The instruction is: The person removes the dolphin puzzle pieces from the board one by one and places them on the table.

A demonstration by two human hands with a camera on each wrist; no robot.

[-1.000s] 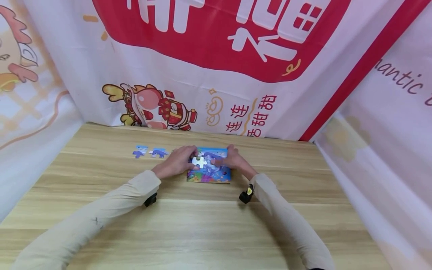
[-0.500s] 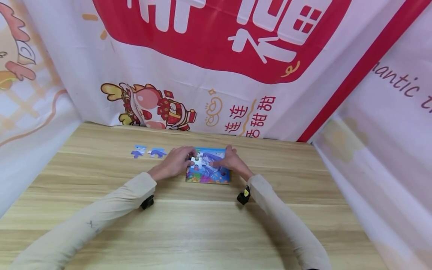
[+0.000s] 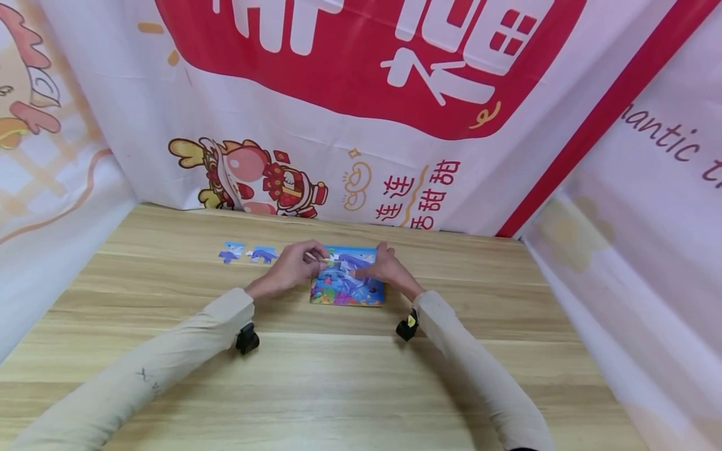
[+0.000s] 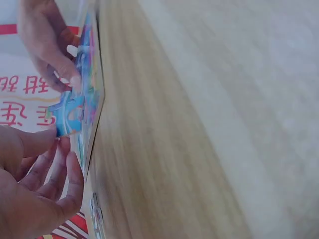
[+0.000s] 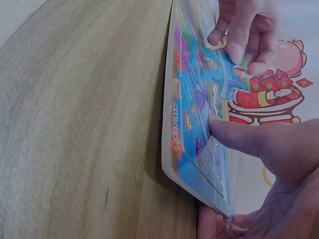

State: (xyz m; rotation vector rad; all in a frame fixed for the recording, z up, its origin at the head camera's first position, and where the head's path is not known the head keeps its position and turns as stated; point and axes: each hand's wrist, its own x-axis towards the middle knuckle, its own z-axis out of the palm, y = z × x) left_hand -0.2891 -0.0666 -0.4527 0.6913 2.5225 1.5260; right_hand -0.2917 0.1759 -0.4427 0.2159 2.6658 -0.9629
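Note:
A jigsaw puzzle board (image 3: 346, 299) with a sea picture lies on the table towards the back. Between thumb and fingertips, my left hand (image 3: 289, 268) pinches a blue puzzle piece (image 5: 224, 72) over the board's left part. That piece stands at a tilt to the board face in both wrist views, its lower edge close to the board. My right hand (image 3: 389, 269) grips the board's right side, thumb (image 5: 234, 133) pressed on the picture and the other fingers at the far edge, partly hidden beneath it.
Two loose puzzle pieces, one pale blue and purple (image 3: 231, 252) and one with a purple animal shape (image 3: 262, 254), lie on the wooden table (image 3: 338, 382) left of the board. A printed cloth (image 3: 316, 100) hangs behind the table, with more cloth at both sides.
My left hand has tilted the puzzle piece: its surface looked pale before and shows blue now. My left wrist has turned slightly. The right hand keeps its grip on the board.

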